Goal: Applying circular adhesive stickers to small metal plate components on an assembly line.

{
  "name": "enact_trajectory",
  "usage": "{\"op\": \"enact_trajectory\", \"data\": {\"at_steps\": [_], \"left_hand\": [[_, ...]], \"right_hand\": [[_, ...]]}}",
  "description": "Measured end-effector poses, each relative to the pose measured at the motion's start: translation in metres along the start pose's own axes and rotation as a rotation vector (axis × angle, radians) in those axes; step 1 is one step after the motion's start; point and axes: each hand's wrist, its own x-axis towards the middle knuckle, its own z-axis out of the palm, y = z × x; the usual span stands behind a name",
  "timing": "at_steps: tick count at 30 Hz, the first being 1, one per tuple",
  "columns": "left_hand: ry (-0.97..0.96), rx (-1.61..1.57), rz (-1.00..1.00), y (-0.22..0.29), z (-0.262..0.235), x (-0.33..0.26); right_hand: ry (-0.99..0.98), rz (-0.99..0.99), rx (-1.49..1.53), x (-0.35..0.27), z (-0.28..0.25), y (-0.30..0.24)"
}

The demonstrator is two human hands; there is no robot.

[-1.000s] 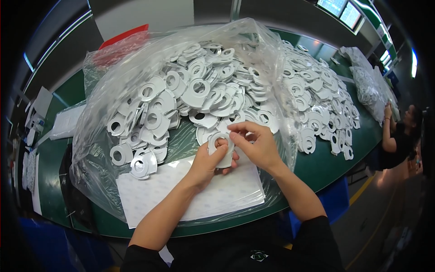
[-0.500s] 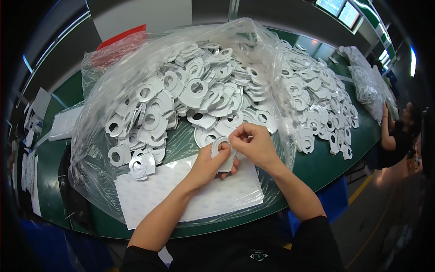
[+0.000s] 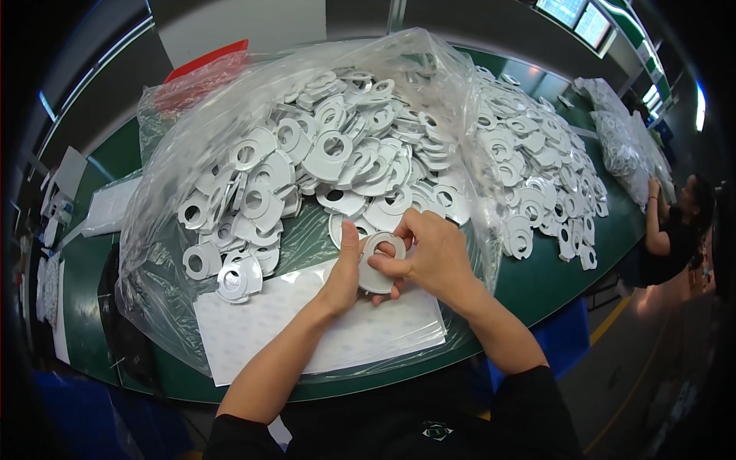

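A white ring-shaped plastic part [image 3: 374, 279] with a round hole is held above the stacked white sheets [image 3: 322, 341]. My left hand [image 3: 346, 277] cradles it from the left, fingers underneath and thumb raised off its face. My right hand [image 3: 435, 251] grips its right side, with the thumb lying over the front near the hole. Just beyond both hands lies a heap of the same white parts [image 3: 330, 149] on clear plastic film [image 3: 307, 239].
Another pile of white parts [image 3: 537, 165] spreads over the green table [image 3: 571, 272] to the right. A red bag [image 3: 203, 65] lies far left, near a black item [image 3: 126, 330]. At far right, a person [image 3: 678, 230] handles a clear plastic bag [image 3: 621, 157].
My left thumb has lifted off the part's face. My right hand has turned, and its thumb now lies across the front of the part.
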Motion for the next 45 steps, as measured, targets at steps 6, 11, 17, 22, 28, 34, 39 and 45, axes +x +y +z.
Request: {"op": "enact_trajectory", "data": {"at_steps": [6, 11, 17, 22, 28, 34, 39, 45], "left_hand": [[0.017, -0.170, -0.061, 0.005, 0.000, -0.002], [-0.026, -0.155, -0.078, 0.009, -0.001, -0.003], [-0.020, -0.147, -0.071, 0.009, 0.001, -0.003], [0.001, -0.148, -0.055, 0.009, 0.001, -0.006], [0.004, -0.194, 0.027, 0.005, -0.001, -0.005], [0.049, -0.178, 0.102, 0.006, 0.007, -0.004], [-0.014, -0.122, 0.130, 0.003, 0.006, -0.003], [-0.034, -0.120, 0.105, 0.003, 0.004, -0.005]], "right_hand": [[-0.187, -0.034, 0.282, 0.004, -0.018, 0.013], [-0.232, 0.057, 0.351, 0.004, -0.019, 0.011], [-0.077, 0.070, 0.341, 0.002, -0.007, 0.006], [-0.049, 0.014, 0.325, 0.005, -0.003, 0.011], [-0.084, 0.115, 0.652, 0.005, 0.001, 0.015], [0.058, -0.050, 0.468, 0.002, 0.004, -0.001], [0.097, -0.116, 0.441, 0.003, 0.012, 0.012], [0.043, -0.007, 0.622, 0.001, 0.012, 0.008]]}}
